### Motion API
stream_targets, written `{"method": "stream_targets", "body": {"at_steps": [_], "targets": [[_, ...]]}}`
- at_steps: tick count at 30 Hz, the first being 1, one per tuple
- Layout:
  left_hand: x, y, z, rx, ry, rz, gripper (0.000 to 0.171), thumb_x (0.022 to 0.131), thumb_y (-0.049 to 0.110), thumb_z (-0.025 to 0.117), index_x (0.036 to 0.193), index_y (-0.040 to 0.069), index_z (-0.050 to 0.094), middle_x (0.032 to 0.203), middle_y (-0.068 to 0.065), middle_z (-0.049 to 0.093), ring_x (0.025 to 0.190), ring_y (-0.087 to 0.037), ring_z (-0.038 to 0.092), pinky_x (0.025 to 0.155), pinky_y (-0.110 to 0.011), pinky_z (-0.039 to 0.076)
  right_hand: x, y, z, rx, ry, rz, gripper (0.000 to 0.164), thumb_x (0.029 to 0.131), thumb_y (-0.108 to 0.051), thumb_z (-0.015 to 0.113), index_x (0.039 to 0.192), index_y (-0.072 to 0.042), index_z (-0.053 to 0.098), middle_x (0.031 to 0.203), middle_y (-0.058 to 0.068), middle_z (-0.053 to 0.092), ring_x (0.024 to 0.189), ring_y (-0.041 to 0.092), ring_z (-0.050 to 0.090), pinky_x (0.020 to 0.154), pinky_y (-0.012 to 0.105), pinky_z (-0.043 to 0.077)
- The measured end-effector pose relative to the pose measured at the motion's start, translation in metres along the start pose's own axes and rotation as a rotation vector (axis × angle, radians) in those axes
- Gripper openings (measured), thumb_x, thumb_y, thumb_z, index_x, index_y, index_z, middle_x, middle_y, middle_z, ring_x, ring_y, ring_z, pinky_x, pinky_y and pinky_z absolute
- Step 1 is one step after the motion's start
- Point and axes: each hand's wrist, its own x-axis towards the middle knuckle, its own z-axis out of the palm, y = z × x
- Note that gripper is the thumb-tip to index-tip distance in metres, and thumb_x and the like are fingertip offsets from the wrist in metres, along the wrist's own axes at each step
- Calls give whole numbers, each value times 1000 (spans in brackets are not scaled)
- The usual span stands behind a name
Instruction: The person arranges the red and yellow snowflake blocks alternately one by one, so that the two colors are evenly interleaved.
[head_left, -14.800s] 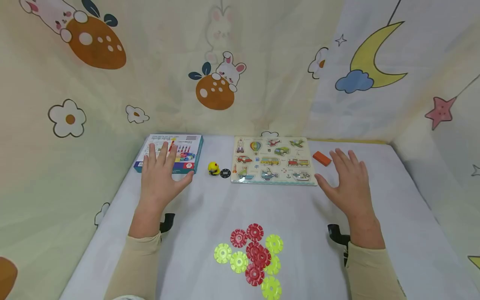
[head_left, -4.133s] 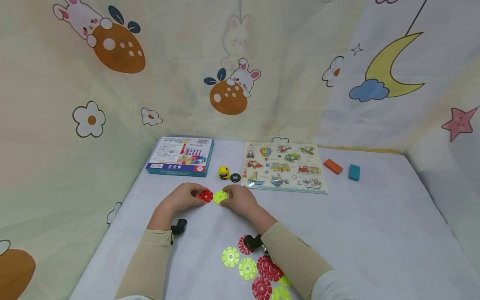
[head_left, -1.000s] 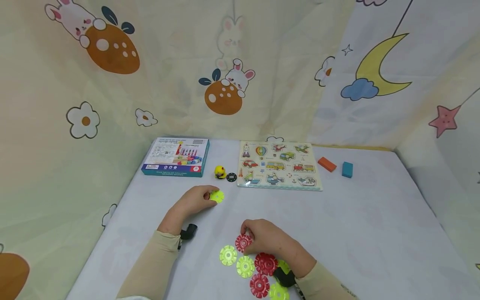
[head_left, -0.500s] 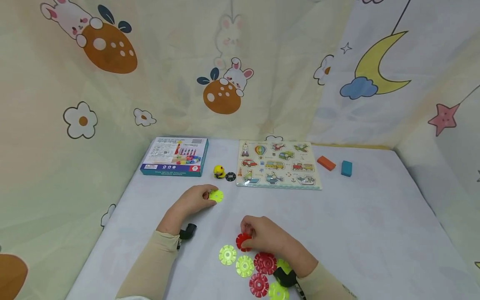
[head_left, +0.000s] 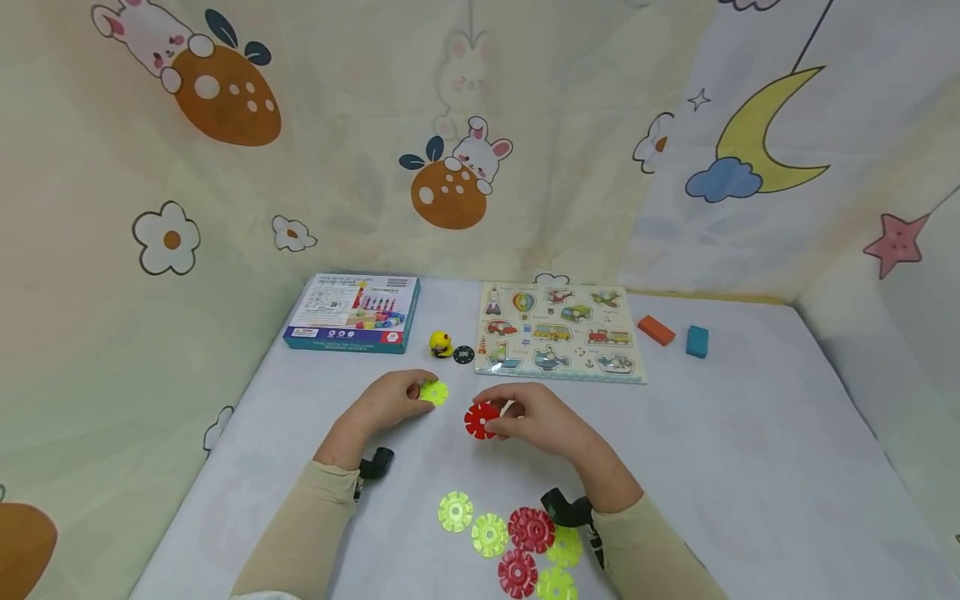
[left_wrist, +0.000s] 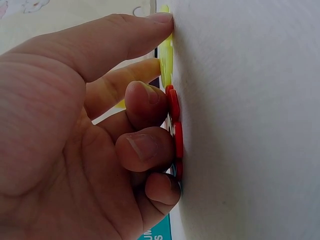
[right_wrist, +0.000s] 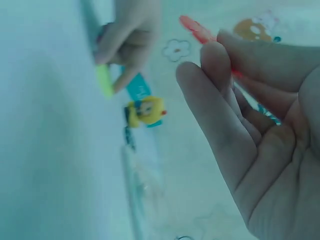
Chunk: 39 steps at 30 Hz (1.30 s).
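Observation:
My left hand (head_left: 390,398) grips a yellow-green interlocking disc (head_left: 436,393) at the table surface. In the left wrist view its thumb and a finger hold the edge of that disc, and a red interlocking disc (left_wrist: 178,140) lies under the other curled fingers. Whether these two discs are joined cannot be told. Between thumb and fingers, my right hand (head_left: 542,421) pinches another red interlocking disc (head_left: 478,422), raised in the right wrist view. Nearer the front lie loose discs: yellow-green ones (head_left: 490,534) and red ones (head_left: 517,573), some overlapping.
Along the back stand a boxed set (head_left: 352,312), a yellow duck toy (head_left: 440,344), a black chip marked 100 (head_left: 463,355) and a vehicle puzzle board (head_left: 561,333). An orange block (head_left: 656,330) and a blue block (head_left: 697,342) lie right of the board. Printed cloth walls enclose the table.
My right hand has picked the red disc out of the loose group and carried it forward, towards the left hand. The left hand stays at its spot, holding the yellow-green disc.

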Motion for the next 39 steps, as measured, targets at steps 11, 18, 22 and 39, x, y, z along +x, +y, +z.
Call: {"method": "stream_targets", "body": {"at_steps": [11,18,22,39], "targets": [[3,2,1,15,1,21,46,80,36,74,124,30,61,75,-2,49,74,-16,48,63,-32,37,40,-8,-7,134,183,84,38,86,-11,69,124,-16,62,109,7,59,81,28,66,73,35,54],[5,5,1,15,2,19,47,80,35,75,124,30,61,76,-3,50,75,-17,48,64,-33,38,65,25,3,26,208,161,40,84,-14,71,123,-15,63,100,5,59,82,20,59,70,29,52],[1,4,0,39,-13,-5,49,79,36,75,126,30,60,77,-2,51,76,-16,49,65,-32,39,72,44,16,-73,198,198,42,83,-21,73,123,-17,63,101,1,59,87,18,55,70,28,49],[-2,11,3,176,-2,9,51,82,36,72,130,24,58,112,4,61,93,-17,52,91,-41,44,69,52,30,-397,310,188,34,79,-24,76,112,-17,68,94,-1,51,85,17,47,70,30,43]]}}
